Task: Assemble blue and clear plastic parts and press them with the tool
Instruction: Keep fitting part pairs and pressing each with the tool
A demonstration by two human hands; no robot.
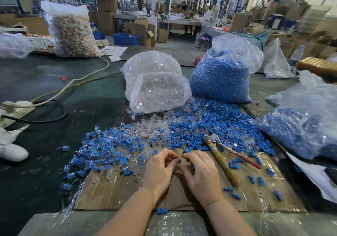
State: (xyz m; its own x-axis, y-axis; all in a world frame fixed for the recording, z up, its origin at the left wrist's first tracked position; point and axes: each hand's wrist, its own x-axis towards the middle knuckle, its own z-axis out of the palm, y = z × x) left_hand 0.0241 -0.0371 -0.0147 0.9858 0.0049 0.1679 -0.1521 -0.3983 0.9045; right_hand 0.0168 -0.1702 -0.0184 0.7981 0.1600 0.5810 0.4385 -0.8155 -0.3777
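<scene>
My left hand (pixel 160 170) and my right hand (pixel 198 172) meet over a cardboard sheet (pixel 113 192), fingertips pinching a small blue plastic part (pixel 179 161) between them. A clear part may be in the fingers too, but I cannot tell. My right hand also cups several blue pieces (pixel 192 170). The pressing tool (pixel 221 153), pliers with a taped handle and a red one, lies just right of my right hand. Loose blue parts (pixel 209 122) and clear parts (pixel 151 128) lie heaped beyond my hands. Assembled blue-and-clear pieces (pixel 102 153) are spread to the left.
A bag of clear parts (pixel 155 88) and a bag of blue parts (pixel 224 75) stand behind the heap. Another bag of blue pieces (pixel 306 126) lies at the right. A power strip with cables (pixel 16 108) is at the left.
</scene>
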